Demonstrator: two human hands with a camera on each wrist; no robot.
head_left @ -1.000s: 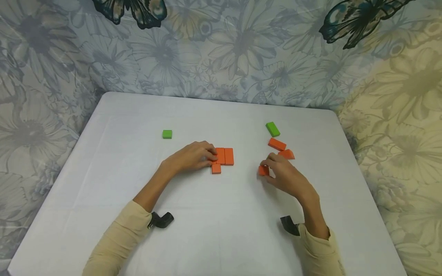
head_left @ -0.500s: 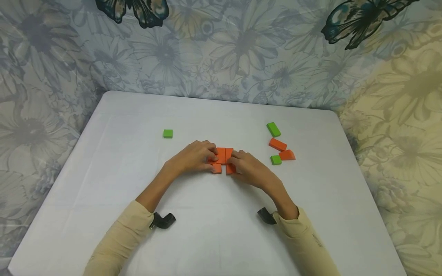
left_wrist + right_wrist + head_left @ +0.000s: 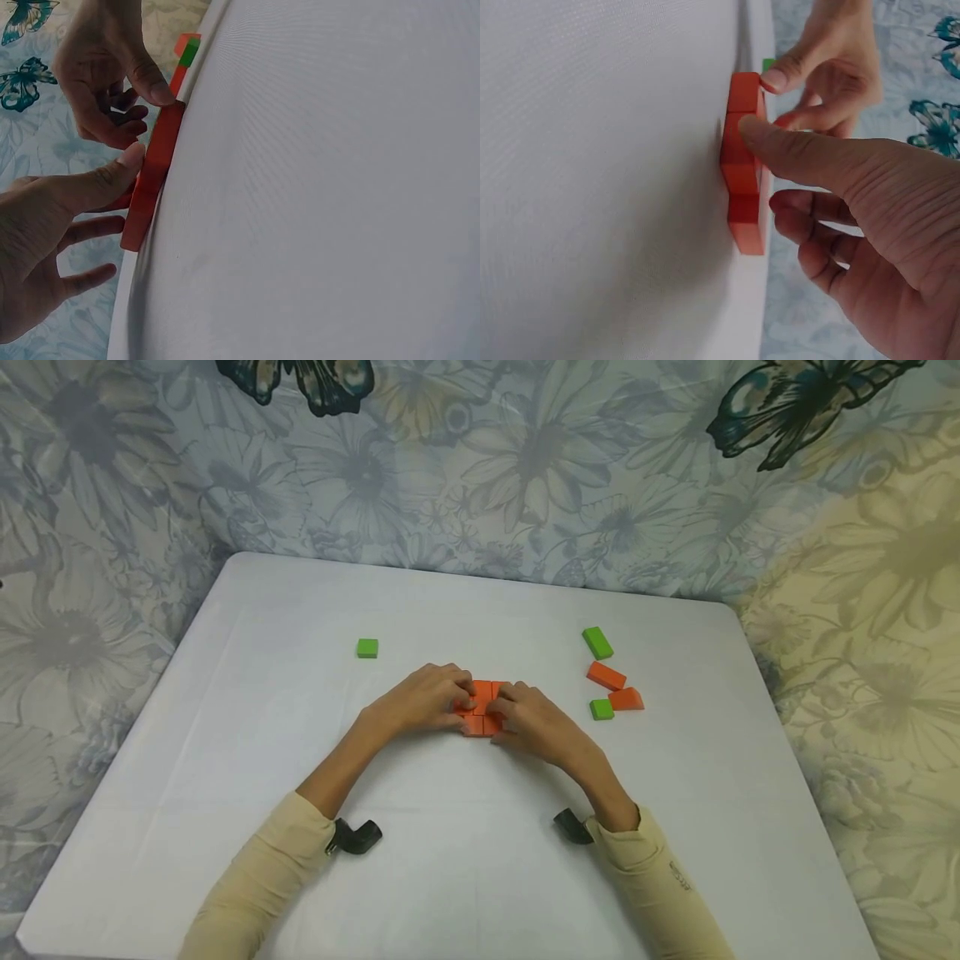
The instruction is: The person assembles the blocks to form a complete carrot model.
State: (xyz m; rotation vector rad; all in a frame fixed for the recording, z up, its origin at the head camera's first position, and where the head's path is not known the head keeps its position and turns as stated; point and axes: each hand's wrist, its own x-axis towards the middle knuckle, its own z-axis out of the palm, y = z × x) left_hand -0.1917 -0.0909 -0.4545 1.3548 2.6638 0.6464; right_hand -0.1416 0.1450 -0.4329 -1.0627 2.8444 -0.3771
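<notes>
Several flat orange blocks (image 3: 482,697) lie side by side in a compact group at the middle of the white table. My left hand (image 3: 423,700) holds the group's left side, thumb at the front edge and fingers behind. From the right, my right hand (image 3: 546,727) pinches a small orange block (image 3: 492,725) at the front, set against its neighbour. The right wrist view shows the right thumb pressed on the front face of that block (image 3: 739,157). Part of the group is hidden under the fingers.
To the right lie a green rectangular block (image 3: 597,642), an orange rectangular block (image 3: 606,676), an orange block with a curved edge (image 3: 627,699) and a small green block (image 3: 602,709). Another green block (image 3: 367,648) lies at the back left. Patterned cloth (image 3: 525,477) stands behind the table.
My right hand has carried the small orange block leftward to the group and slid it against the front block, closing the gap. The left hand stays at the group's left side.
</notes>
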